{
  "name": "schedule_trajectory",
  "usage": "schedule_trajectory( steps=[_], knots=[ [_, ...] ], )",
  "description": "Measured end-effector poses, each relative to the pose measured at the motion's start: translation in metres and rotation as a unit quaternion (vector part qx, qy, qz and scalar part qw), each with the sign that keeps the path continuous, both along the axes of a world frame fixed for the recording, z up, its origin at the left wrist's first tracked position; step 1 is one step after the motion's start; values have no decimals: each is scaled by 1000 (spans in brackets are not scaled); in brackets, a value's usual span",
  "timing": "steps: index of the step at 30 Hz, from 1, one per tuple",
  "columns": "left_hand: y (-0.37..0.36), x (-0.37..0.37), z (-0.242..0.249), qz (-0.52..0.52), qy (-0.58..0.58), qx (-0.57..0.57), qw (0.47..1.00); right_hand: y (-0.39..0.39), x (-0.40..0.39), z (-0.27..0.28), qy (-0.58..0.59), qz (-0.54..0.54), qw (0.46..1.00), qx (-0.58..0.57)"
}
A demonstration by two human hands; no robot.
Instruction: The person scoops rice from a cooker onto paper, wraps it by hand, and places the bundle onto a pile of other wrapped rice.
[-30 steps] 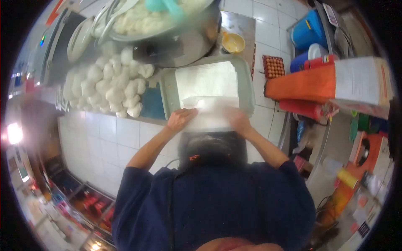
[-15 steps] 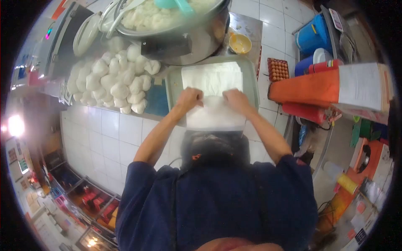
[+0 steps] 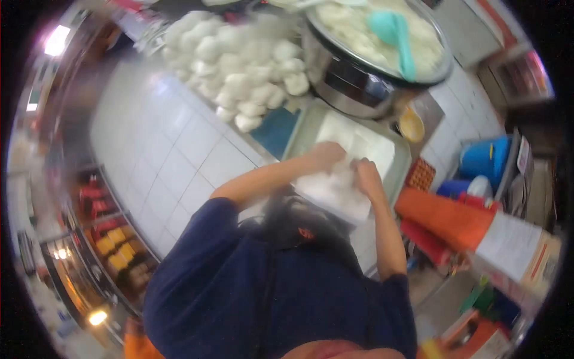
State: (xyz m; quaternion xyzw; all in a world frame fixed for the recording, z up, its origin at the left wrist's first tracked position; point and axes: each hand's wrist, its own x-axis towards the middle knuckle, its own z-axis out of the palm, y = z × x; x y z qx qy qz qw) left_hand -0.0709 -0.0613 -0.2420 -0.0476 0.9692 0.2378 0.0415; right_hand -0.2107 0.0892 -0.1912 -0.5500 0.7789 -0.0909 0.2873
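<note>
My left hand point(image 3: 327, 157) and my right hand point(image 3: 367, 175) are close together, fingers curled in on a thin white sheet point(image 3: 335, 186) gathered between them. Motion blurs the sheet and the fingertips, and whatever may be inside the sheet is hidden. Beneath lies a stack of white sheets point(image 3: 378, 148) on a pale green tray point(image 3: 402, 170). Just beyond the tray stands a large rice cooker point(image 3: 353, 87), full of white rice point(image 3: 353, 30), with a turquoise scoop point(image 3: 391, 36) resting on top.
A big heap of round white wrapped bundles point(image 3: 239, 66) lies left of the cooker, beside a blue patch point(image 3: 276, 133). To the right are a yellow bowl point(image 3: 411, 124), a tray of eggs point(image 3: 420, 174), an orange-covered box point(image 3: 445, 215) and a blue bucket point(image 3: 485, 161).
My hands have drawn closer together, gathering the sheet that was spread between them. The head view has turned, so the tray and cooker appear tilted and shifted right.
</note>
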Motion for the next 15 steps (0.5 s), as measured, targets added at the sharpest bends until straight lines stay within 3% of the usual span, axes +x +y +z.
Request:
schedule_trajectory(
  steps=[1,3,4,5,6,7,8,9,11,12,14,15],
  knots=[
    [3,1,-15,-14,41,24,999,-1,0,-11,7,105,992,-72],
    [6,10,-15,-14,93,50,994,9,-4,-20,-183,134,971,-79],
    [-5,20,12,-30,14,164,986,15,-3,-12,-175,153,970,-75],
    [-14,31,35,-51,-63,276,958,21,4,1,-288,97,950,-72],
    [-20,48,53,-44,-56,278,958,21,14,13,-399,32,914,-67],
    [-25,68,69,10,-59,489,870,12,26,35,-398,32,915,-63],
    [-22,84,75,63,-61,675,732,3,40,66,-539,-68,839,-22],
    [-10,94,55,64,-64,682,726,-1,55,82,-659,-168,732,19],
    [3,111,2,193,98,738,639,-22,75,77,-668,-170,724,4],
    [-2,117,10,192,105,735,641,-35,81,77,-676,-169,717,-16],
    [-16,129,50,333,159,615,697,-57,89,92,-669,-170,724,-17],
    [-27,135,82,380,128,592,699,-64,93,88,-616,-201,761,-32]
  ],
)
